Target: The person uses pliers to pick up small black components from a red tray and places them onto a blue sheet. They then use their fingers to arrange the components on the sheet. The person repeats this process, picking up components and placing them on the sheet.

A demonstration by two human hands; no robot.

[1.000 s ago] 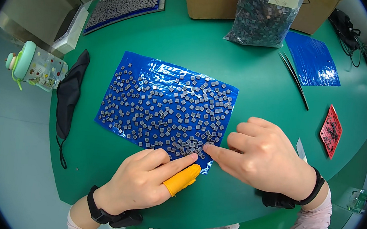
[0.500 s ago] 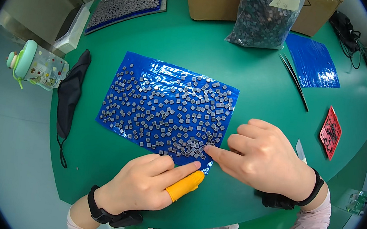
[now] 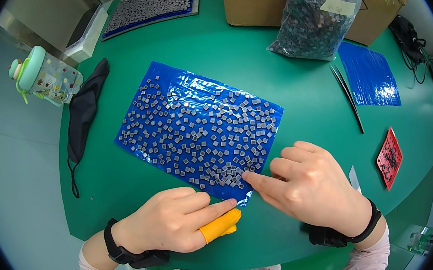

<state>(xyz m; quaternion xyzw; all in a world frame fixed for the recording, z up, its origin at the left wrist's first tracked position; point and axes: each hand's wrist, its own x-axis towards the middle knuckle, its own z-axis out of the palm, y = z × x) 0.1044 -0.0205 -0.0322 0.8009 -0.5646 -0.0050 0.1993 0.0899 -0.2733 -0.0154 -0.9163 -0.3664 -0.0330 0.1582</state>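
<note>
A blue plastic film sheet [image 3: 162, 71] lies on the green table, with many small square grey chips scattered over it. At the sheet's lower right a dense cluster of chips [image 3: 228, 176] is crowded together, some seemingly overlapping. My right hand [image 3: 309, 184] reaches in from the right, index fingertip on the edge of that cluster, its other fingers curled. My left hand [image 3: 176, 218] rests its outstretched index fingertip at the sheet's lower corner. A yellow finger cot [image 3: 221, 227] covers its thumb, which is spread apart below the index finger. Neither hand visibly grips anything.
Tweezers [image 3: 348, 99] and another blue sheet [image 3: 370, 77] lie at right, near a red tray of dark bits [image 3: 389, 159]. A bag of chips [image 3: 314, 29] stands before a cardboard box [image 3: 254, 2]. A chip-covered board [image 3: 153, 7], black mask [image 3: 84, 110] and bottle [image 3: 51, 78] are left.
My left index fingertip and yellow-covered thumb have shifted slightly down, uncovering a little more of the sheet's lower edge. My right hand stays almost in place at the cluster.
</note>
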